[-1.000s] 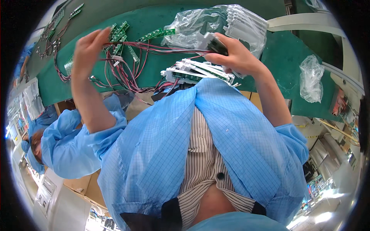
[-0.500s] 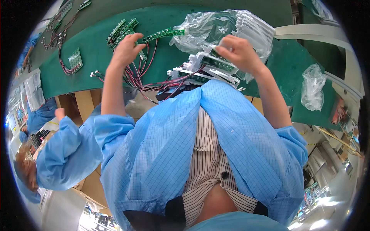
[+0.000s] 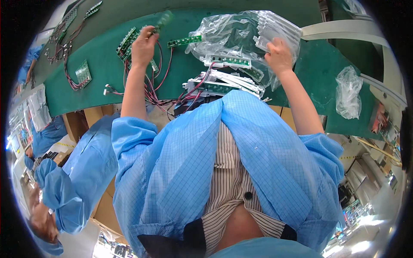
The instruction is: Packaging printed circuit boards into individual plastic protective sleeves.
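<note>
At the back left, my left hand (image 3: 144,48) is closed on a narrow green circuit board (image 3: 163,22), smeared by motion. Beneath and beside that hand lie several more circuit boards (image 3: 127,41) with red and black wires. My right hand (image 3: 279,56) is curled at the near end of a stack of white plastic housings (image 3: 277,29), its fingers closed on one of them. The stack sits partly in a clear plastic bag (image 3: 228,31). In front of my body, a white housing with a board set in it (image 3: 226,60) lies above more wired housings (image 3: 223,86).
A single green board strip (image 3: 185,41) lies by the bag on the green mat (image 3: 172,77). Further left is another wired board (image 3: 83,72). A crumpled clear bag (image 3: 348,92) rests on the right. A person in a blue sleeve (image 3: 64,193) is at the lower left.
My left hand has moved up and lifted a board off the pile. My right hand went from above the wired housings to the white stack, leaving a housing with a board lying nearer me.
</note>
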Demonstrator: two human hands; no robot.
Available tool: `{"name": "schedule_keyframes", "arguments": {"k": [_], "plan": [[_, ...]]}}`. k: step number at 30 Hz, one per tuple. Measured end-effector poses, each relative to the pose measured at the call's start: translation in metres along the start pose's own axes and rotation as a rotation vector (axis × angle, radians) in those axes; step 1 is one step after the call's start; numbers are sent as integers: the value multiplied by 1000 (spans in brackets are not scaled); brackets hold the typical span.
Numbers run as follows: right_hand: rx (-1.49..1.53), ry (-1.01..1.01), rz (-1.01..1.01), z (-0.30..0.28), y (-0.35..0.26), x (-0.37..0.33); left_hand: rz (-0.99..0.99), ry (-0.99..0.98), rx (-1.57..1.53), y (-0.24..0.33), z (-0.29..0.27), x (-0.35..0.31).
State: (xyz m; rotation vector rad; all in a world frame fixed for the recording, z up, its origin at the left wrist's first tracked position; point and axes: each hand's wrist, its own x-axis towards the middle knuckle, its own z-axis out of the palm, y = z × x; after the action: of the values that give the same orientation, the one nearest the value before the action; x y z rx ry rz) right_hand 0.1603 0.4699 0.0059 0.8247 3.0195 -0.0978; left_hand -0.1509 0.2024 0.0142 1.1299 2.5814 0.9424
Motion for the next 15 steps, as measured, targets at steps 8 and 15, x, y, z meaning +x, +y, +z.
{"name": "schedule_keyframes", "arguments": {"k": [8,15], "plan": [[807,240,-20,-66,-35,24,-237,-105,-1633,68,-48,9],[789,-421,-147,-101,-51,22,146,-363,-1082,136,-5,-6]]}}
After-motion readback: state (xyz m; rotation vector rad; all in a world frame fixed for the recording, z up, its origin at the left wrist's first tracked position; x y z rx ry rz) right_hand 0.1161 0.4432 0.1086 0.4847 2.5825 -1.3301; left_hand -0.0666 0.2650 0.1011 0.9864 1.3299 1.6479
